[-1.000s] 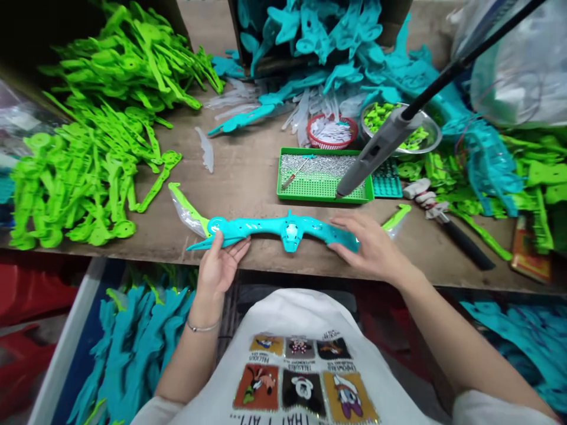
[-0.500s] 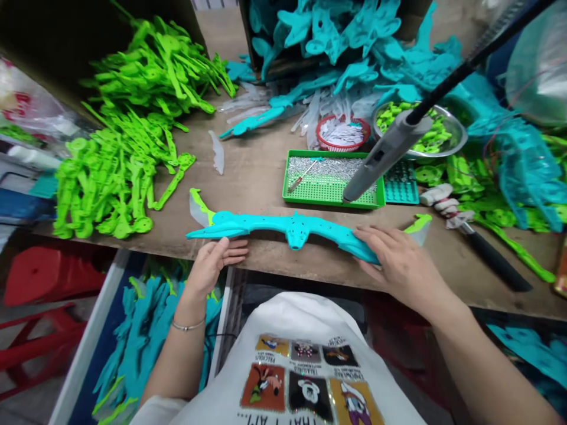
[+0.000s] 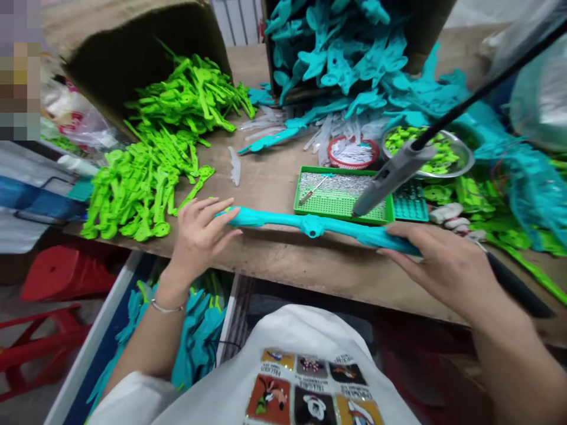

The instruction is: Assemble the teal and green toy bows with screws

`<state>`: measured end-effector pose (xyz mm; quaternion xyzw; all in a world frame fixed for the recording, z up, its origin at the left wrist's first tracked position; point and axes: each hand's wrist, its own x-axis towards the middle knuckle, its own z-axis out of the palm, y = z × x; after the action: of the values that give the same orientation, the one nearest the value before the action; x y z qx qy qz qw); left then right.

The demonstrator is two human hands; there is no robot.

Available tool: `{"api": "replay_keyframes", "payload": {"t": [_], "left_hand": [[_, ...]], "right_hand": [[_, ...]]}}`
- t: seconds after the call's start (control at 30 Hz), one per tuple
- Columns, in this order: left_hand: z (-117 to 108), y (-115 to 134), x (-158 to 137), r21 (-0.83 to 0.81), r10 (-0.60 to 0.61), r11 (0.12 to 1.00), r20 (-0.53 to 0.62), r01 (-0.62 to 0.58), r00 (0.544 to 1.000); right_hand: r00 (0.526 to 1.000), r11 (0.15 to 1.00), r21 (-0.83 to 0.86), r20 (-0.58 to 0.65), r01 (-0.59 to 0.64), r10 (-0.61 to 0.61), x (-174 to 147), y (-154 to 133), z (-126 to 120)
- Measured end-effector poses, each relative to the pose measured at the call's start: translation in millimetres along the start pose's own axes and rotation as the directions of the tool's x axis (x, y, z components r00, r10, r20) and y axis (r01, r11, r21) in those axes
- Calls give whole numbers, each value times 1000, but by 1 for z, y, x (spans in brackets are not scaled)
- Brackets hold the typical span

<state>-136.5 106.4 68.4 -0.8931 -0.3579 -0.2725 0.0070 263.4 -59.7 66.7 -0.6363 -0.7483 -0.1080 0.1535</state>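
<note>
A long turquoise plastic toy bow spans the space between my two hands, just above the table's front edge, with a shadow beneath it. My right hand is closed around its right end, thumb below and fingers on top. At the opposite end, my left hand has the tip loosely between its fingers and its thumb. Both tips are hidden by the hands. A round knob with a dark hole at the middle of the bow faces me.
Beyond the bow lies a green tray of small screws, with a grey power screwdriver hanging over it. Lime-green parts are heaped on the left, turquoise parts at the back. A metal bowl and a red basket stand behind.
The bow has been raised and turned, so its holed knob faces me more. My left hand has moved up onto its left end. The camera view has shifted slightly.
</note>
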Motion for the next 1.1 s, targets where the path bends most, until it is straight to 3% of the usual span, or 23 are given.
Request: {"api": "replay_keyframes", "payload": {"t": [0.07,0.23,0.5,0.63,0.73,0.97,1.1], "left_hand": [[6,-16,7,-20,61,998,46,-60,997],[23,-40,13,-115,111,988,38,-106,993],[29,-41,21,-158,34,987,57,-25,998],[35,-42,22,-137,78,988,25,-74,997],[32,-43,21,-113,92,990,27,-88,995],[8,-14,5,44,123,989,252,-138,960],[37,10,3,2,153,985,425,-170,892]], "right_hand": [[1000,1000,23,-12,-19,19,1,2,0],[997,991,126,-61,-48,56,3,7,1],[990,992,126,-139,14,3,8,11,3],[982,996,46,-179,71,-62,12,12,3],[987,998,31,-155,48,-42,9,8,1],[986,997,75,-168,0,13,-33,-34,13],[986,993,92,-142,-77,89,-59,-55,38]]}}
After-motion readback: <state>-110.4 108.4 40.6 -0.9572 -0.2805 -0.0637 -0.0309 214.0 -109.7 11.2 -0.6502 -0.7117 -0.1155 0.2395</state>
